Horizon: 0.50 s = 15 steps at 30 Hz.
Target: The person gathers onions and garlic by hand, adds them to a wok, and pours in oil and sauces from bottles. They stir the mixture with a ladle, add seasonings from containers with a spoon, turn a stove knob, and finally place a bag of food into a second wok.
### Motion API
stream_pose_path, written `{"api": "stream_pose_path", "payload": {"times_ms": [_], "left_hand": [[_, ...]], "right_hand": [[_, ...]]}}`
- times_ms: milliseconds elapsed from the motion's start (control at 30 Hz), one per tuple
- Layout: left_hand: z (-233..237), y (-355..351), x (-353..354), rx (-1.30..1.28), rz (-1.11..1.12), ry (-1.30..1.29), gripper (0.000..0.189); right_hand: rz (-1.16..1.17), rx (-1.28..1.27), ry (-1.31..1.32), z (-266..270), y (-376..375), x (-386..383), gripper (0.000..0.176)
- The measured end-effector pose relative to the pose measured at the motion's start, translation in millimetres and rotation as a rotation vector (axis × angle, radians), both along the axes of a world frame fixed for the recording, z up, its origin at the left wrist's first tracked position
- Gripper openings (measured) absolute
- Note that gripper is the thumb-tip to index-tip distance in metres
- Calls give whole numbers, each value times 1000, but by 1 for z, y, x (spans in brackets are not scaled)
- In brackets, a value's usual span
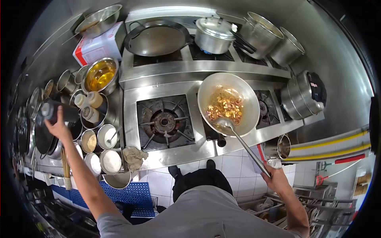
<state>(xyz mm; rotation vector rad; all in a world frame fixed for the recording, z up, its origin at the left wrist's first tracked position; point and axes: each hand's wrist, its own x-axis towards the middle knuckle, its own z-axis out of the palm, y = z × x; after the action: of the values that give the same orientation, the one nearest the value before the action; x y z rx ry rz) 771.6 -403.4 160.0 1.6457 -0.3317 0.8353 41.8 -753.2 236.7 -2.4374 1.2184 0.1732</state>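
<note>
Head view: the fingers of the right hand point(278, 181), the hand nearer the wok point(205, 93), grasp a long-handled ladle point(249, 150), its axis running forward and leftward from them to the browned pieces point(226, 106). The left fingers lie against a dark bottle point(48, 111); whether they are clenched cannot be told.

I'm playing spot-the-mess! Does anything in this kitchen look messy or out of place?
Maybe the cloth: it lies crumpled near the stove's front left corner, while the tubs beside it stand neatly upright. I see no clear spill.
</note>
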Motion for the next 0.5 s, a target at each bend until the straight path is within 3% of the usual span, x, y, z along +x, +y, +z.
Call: {"api": "stream_pose_path", "payload": {"times_ms": [33, 167, 267, 300, 433, 500], "left_hand": [[30, -6, -15, 89, 126, -96, 61], [112, -29, -72, 142, 28, -213, 57], [151, -66, -140, 389, 45, -295, 56], [155, -89, -171, 428, 20, -320, 54], [139, -179, -273, 708, -340, 46, 46], [108, -233, -322, 878, -427, -47, 47]], "right_hand": [[-3, -12, 4, -23, -14, -8, 38], [-30, -120, -80, -94, -77, -2, 37], [-101, -155, -169, -125, -117, 13, 34], [-133, -153, -182, -130, -128, 16, 34], [-135, -106, -239, -130, -172, 17, 34], [-102, -30, -312, -135, -193, 3, 34]]}}
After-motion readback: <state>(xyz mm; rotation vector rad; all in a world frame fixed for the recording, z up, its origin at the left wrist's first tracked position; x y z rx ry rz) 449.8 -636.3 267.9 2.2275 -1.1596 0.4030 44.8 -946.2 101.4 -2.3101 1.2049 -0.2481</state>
